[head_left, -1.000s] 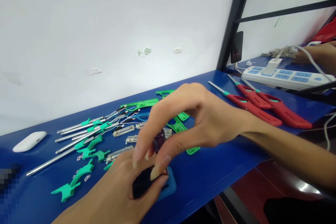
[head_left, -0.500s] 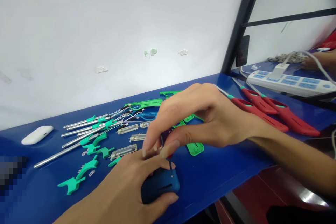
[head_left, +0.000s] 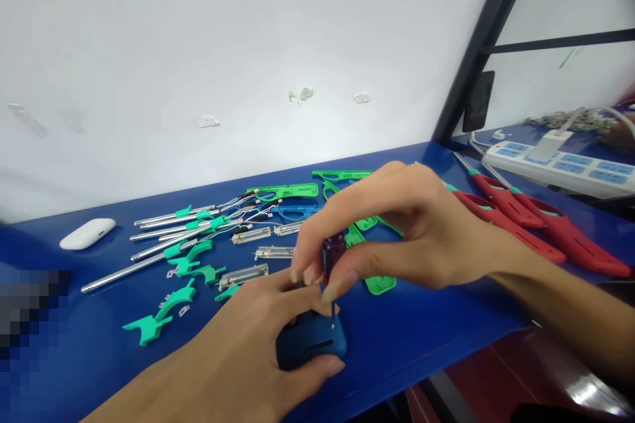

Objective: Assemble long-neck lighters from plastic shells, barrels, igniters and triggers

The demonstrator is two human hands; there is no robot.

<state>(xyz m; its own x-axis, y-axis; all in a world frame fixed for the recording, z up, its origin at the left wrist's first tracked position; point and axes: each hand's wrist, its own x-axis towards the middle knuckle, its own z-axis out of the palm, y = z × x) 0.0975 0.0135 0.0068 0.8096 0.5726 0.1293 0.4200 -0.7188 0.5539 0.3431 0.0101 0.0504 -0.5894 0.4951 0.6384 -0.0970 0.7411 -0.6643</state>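
A dark blue casing (head_left: 311,342) with a slot lies near the table's front edge. My left hand (head_left: 258,337) is wrapped round it, with the thumb on the near side and fingers on the far side. Above it, my right hand (head_left: 387,231) pinches a small screwdriver (head_left: 333,252) with a dark handle. Its thin shaft points down and the tip touches the casing near its right end. The lower part of the casing is hidden by my left hand.
Metal rods (head_left: 124,274) with teal parts, clear cartridges (head_left: 245,275) and green shells (head_left: 292,191) lie behind my hands. Red lighters (head_left: 575,238) and a power strip (head_left: 570,164) are at right, a white case (head_left: 88,234) at left. Another person's hand shows far right.
The view has shifted, so the scene sits further right. More of the screwdriver's handle shows between my right fingers. My left hand keeps its hold on the casing.
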